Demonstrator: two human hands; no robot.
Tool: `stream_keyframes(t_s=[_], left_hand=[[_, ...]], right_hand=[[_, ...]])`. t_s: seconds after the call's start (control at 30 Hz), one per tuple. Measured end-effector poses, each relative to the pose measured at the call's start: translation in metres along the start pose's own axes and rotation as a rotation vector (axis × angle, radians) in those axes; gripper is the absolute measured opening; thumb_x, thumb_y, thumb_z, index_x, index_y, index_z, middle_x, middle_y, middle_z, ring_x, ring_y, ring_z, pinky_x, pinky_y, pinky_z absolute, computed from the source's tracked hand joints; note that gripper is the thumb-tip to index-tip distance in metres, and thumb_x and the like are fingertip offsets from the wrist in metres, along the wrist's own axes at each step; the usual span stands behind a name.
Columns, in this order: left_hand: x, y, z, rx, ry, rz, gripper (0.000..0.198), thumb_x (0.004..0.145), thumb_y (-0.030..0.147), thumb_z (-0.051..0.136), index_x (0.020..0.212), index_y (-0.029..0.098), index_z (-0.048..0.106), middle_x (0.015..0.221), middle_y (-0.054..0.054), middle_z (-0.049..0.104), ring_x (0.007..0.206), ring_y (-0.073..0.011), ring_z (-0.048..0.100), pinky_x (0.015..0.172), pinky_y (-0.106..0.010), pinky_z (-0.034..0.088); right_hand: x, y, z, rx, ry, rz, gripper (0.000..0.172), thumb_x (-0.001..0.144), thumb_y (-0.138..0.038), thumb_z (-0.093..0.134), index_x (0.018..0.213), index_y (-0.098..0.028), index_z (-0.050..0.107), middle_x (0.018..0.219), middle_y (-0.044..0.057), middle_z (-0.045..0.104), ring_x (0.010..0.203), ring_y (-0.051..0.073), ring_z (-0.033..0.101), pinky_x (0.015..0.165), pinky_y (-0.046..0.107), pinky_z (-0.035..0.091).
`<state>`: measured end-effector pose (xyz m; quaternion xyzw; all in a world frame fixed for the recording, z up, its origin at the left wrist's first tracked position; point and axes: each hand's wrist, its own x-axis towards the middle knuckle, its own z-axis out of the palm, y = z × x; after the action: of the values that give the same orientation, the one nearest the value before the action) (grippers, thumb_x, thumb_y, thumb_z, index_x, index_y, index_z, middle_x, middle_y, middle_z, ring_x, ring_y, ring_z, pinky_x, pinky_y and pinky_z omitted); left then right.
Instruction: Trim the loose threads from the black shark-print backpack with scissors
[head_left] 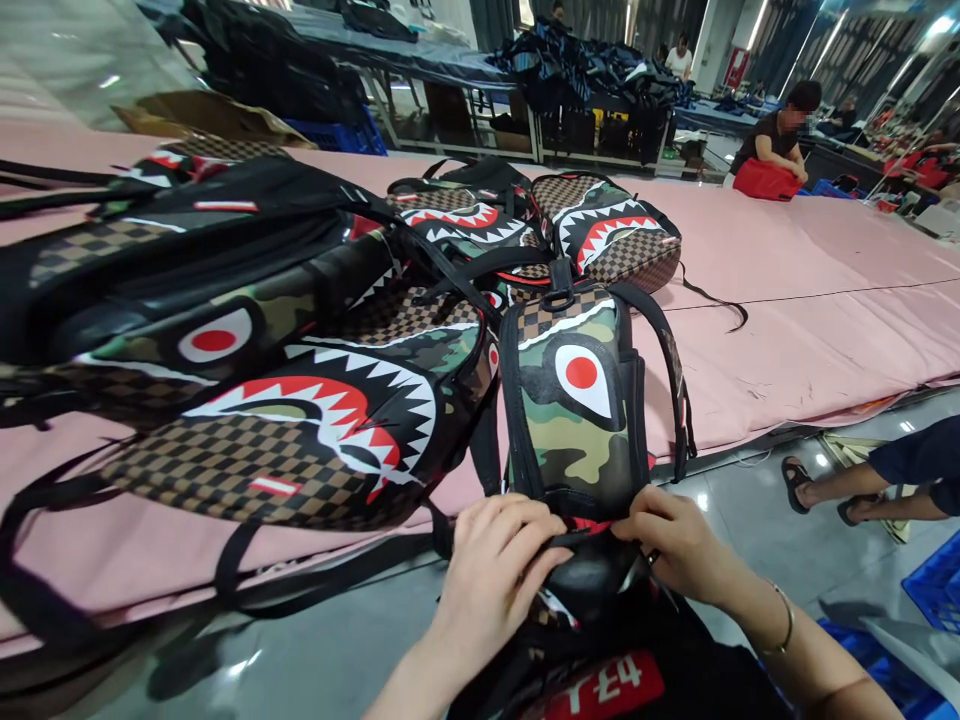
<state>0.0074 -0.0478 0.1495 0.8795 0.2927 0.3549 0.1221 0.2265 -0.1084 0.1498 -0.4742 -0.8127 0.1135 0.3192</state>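
A backpack (pixel 574 400) with camouflage and brown checks stands at the table's near edge, its side with a red and white eye print facing me. My left hand (pixel 504 555) grips the dark edge at the backpack's lower end, fingers curled over it. On the right, my right hand (pixel 671 540) pinches the same edge near its other corner. Between the hands a strip of red shows. What lies under my fingertips is partly hidden. Just left lies another backpack (pixel 300 440) with a shark-mouth print and checks.
More shark-print backpacks lie on the pink-covered table (pixel 817 320), including one at the back (pixel 611 230). Black straps hang over the near edge. A person (pixel 772 140) handles a red bag (pixel 766 180) across the table. Legs (pixel 870 485) and a blue crate (pixel 934 590) are at right.
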Motion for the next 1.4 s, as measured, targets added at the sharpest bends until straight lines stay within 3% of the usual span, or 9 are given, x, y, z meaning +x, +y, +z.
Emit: stream_keyframes(t_s=[0.07, 0.17, 0.3, 0.67, 0.8, 0.9, 1.03, 1.2, 1.4], left_hand=[[-0.002, 0.000, 0.003, -0.031, 0.024, 0.022, 0.007, 0.082, 0.013, 0.055, 0.078, 0.018, 0.057, 0.075, -0.003, 0.059, 0.080, -0.0177, 0.051, 0.070, -0.033, 0.037], [-0.004, 0.005, 0.016, -0.021, 0.171, 0.092, 0.017, 0.077, 0.005, 0.057, 0.066, 0.017, 0.053, 0.062, 0.000, 0.055, 0.071, -0.0161, 0.048, 0.066, -0.033, 0.036], [-0.005, 0.014, 0.029, 0.027, 0.264, 0.163, 0.015, 0.076, 0.004, 0.058, 0.068, 0.017, 0.056, 0.060, 0.001, 0.058, 0.069, -0.0154, 0.047, 0.066, -0.035, 0.036], [-0.006, 0.023, 0.028, -0.129, 0.138, 0.178, 0.017, 0.072, 0.000, 0.059, 0.067, 0.014, 0.054, 0.062, 0.000, 0.058, 0.071, -0.0160, 0.045, 0.063, -0.034, 0.037], [-0.002, 0.016, 0.025, -0.178, 0.077, 0.087, 0.011, 0.076, 0.005, 0.059, 0.073, 0.016, 0.056, 0.064, -0.001, 0.056, 0.073, -0.0161, 0.047, 0.063, -0.033, 0.039], [0.009, 0.008, 0.021, -0.148, 0.024, -0.004, 0.007, 0.078, 0.012, 0.060, 0.078, 0.017, 0.055, 0.071, -0.002, 0.056, 0.075, -0.0160, 0.050, 0.067, -0.033, 0.041], [0.028, 0.002, 0.020, -0.103, 0.075, -0.049, 0.005, 0.081, 0.015, 0.058, 0.080, 0.018, 0.055, 0.074, -0.002, 0.056, 0.075, -0.0157, 0.052, 0.068, -0.032, 0.042], [0.039, 0.019, 0.031, 0.007, 0.039, -0.040, 0.007, 0.082, 0.024, 0.059, 0.086, 0.019, 0.061, 0.080, -0.002, 0.062, 0.075, -0.0164, 0.054, 0.068, -0.033, 0.035], [0.035, 0.045, 0.050, -0.044, 0.142, 0.054, 0.011, 0.081, 0.011, 0.057, 0.072, 0.018, 0.058, 0.062, 0.002, 0.059, 0.066, -0.0141, 0.048, 0.065, -0.032, 0.029]], right_hand=[[-0.001, 0.000, 0.000, -0.030, -0.010, -0.030, 0.038, 0.072, 0.002, 0.035, 0.093, -0.017, 0.059, 0.074, 0.002, 0.049, 0.060, 0.012, 0.045, 0.051, 0.022, 0.034], [-0.006, 0.001, 0.000, -0.082, -0.022, -0.047, 0.037, 0.074, 0.002, 0.035, 0.095, -0.017, 0.058, 0.074, 0.002, 0.049, 0.060, 0.012, 0.044, 0.052, 0.023, 0.034], [-0.014, -0.001, -0.008, -0.123, -0.027, -0.035, 0.034, 0.078, 0.000, 0.034, 0.096, -0.017, 0.058, 0.076, 0.003, 0.052, 0.062, 0.013, 0.046, 0.053, 0.024, 0.034], [-0.020, -0.008, -0.025, -0.149, -0.114, -0.090, 0.023, 0.089, -0.009, 0.037, 0.084, -0.017, 0.058, 0.071, 0.002, 0.051, 0.059, 0.012, 0.044, 0.056, 0.025, 0.036], [-0.022, 0.002, -0.016, -0.031, -0.008, -0.071, 0.026, 0.084, -0.004, 0.036, 0.094, -0.017, 0.057, 0.072, 0.002, 0.053, 0.058, 0.012, 0.047, 0.053, 0.025, 0.039], [-0.022, 0.009, -0.005, 0.110, 0.081, 0.043, 0.036, 0.081, -0.005, 0.037, 0.111, -0.019, 0.052, 0.079, 0.003, 0.056, 0.064, 0.013, 0.052, 0.053, 0.023, 0.043], [-0.014, 0.015, 0.006, 0.189, 0.206, 0.166, 0.041, 0.080, -0.006, 0.041, 0.118, -0.021, 0.049, 0.081, 0.003, 0.054, 0.066, 0.013, 0.054, 0.053, 0.023, 0.045], [-0.011, 0.021, 0.003, 0.308, 0.279, 0.164, 0.036, 0.073, -0.004, 0.045, 0.103, -0.022, 0.056, 0.076, 0.001, 0.053, 0.064, 0.012, 0.052, 0.052, 0.022, 0.044], [-0.039, 0.016, -0.001, 0.338, 0.349, 0.287, 0.024, 0.077, -0.013, 0.052, 0.098, -0.022, 0.058, 0.066, -0.002, 0.051, 0.060, 0.012, 0.048, 0.053, 0.024, 0.040]])
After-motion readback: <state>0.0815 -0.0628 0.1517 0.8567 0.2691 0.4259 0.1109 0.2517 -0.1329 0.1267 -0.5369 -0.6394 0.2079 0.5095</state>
